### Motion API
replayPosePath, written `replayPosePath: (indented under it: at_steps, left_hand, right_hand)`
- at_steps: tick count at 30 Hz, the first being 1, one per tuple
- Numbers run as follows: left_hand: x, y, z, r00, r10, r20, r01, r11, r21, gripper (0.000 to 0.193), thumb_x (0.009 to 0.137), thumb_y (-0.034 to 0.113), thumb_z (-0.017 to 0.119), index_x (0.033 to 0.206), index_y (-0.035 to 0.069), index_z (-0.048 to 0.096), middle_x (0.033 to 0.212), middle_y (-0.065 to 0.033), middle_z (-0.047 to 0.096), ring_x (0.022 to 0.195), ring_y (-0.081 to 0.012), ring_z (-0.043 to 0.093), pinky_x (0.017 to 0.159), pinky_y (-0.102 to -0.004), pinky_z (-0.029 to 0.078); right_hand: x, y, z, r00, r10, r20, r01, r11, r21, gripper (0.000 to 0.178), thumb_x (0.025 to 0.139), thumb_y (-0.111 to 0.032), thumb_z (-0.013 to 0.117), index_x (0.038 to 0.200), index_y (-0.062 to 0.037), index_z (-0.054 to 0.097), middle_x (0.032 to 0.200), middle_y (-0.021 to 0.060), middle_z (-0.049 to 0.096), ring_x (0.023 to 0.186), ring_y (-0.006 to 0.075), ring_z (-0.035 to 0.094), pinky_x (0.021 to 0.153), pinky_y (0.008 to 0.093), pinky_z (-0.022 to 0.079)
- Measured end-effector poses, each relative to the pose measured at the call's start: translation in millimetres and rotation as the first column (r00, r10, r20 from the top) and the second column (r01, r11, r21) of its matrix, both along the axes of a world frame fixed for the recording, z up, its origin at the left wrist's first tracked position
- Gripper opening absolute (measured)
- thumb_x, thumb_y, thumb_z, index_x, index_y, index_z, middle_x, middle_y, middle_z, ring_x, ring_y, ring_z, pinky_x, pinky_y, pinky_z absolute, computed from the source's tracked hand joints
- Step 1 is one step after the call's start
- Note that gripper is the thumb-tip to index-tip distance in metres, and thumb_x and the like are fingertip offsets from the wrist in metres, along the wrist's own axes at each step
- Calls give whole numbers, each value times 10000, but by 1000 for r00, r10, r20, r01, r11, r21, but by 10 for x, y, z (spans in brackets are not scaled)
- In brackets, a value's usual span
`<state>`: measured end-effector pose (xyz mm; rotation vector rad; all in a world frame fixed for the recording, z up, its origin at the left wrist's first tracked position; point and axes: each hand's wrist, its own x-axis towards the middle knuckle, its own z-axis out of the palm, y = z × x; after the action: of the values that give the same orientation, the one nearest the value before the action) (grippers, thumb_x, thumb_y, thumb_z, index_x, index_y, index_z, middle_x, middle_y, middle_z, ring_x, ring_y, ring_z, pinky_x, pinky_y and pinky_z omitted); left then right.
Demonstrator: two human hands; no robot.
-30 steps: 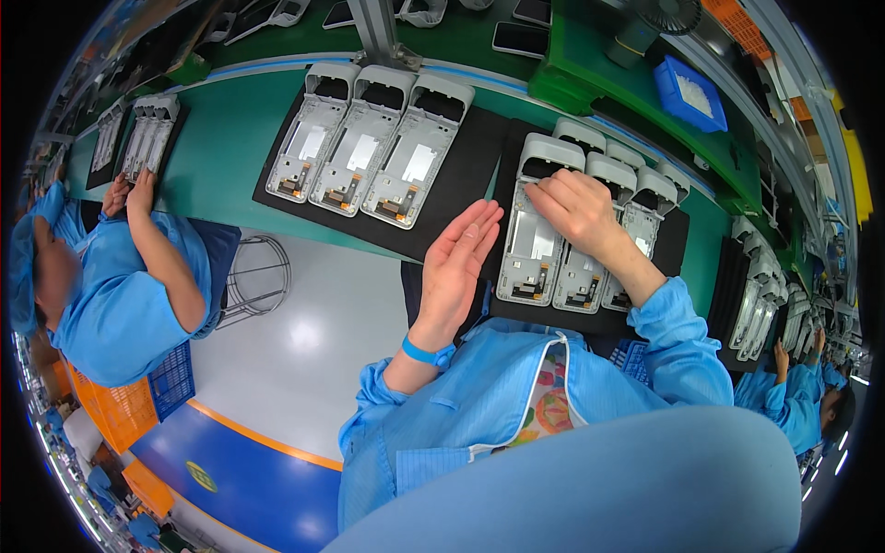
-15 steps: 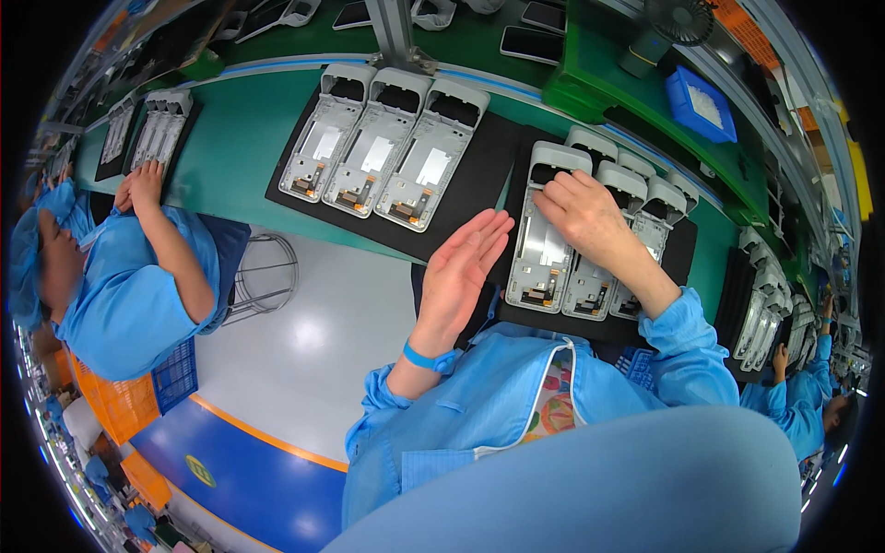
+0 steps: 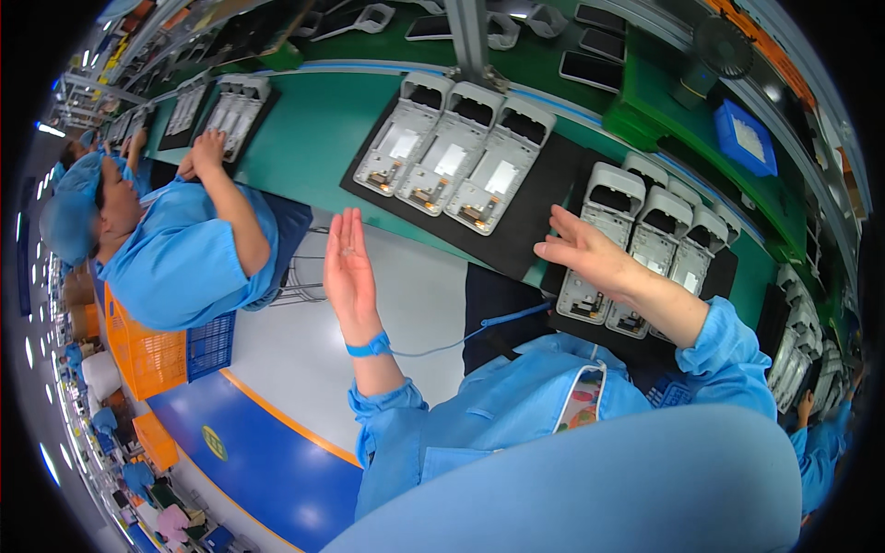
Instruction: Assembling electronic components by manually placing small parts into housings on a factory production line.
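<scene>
My left hand is held palm up off the front of the bench, fingers stretched out. A tiny pale speck shows near its fingers, too small to name. Around that wrist runs a blue wrist strap with a cord. My right hand hovers palm down over the right-hand group of grey device housings, fingers and thumb apart, nothing visible in them. It partly hides the housings, which lie on a black mat. Three more open housings with brown flex connectors lie on another black mat to the left.
Behind the bench, a green shelf carries a small fan and a blue bin of small white pieces. A metal post rises at the back. A co-worker sits at left, beside orange and blue crates.
My left hand has swung left, away from the mats. My right hand has drawn off the housing, its pinched fingers now spread. The whole view has turned toward the left.
</scene>
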<state>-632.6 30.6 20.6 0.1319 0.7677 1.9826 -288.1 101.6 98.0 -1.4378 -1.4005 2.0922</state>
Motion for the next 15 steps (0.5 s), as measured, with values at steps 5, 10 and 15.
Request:
replayPosePath:
  at_steps: [5, 10, 15]
  left_hand:
    - [-793, 554, -65, 980, -159, -120, 168, 983, 72, 532, 1003, -68, 408, 1467, -179, 174, 1536, -327, 254, 1438, -400, 322, 1241, -417, 288]
    - [-1082, 1311, -45, 932, -338, -131, 333, 941, -59, 516, 986, -100, 390, 1460, -187, 204, 1533, -339, 259, 1419, -407, 355, 1216, -403, 336]
    - [-1061, 1700, -57, 839, -492, -234, 426, 860, -281, 455, 992, -94, 380, 1428, -194, 292, 1479, -342, 362, 1370, -398, 435, 1173, -374, 402]
  right_hand:
    - [-16, -48, 99, 999, -33, -6, 33, 999, -8, 983, 923, -257, 682, 1549, 77, 3, 1621, 300, 72, 1501, 324, 229, 1210, 389, 244]
    - [-30, -42, -53, 959, -249, -137, 224, 959, -173, 972, 927, -183, 677, 1529, 112, -28, 1601, 312, 110, 1447, 305, 332, 1172, 373, 341]
    - [-102, -68, 7, 925, -332, -182, 289, 930, -227, 913, 940, -129, 658, 1512, 148, 3, 1551, 320, 231, 1382, 331, 430, 1142, 360, 388]
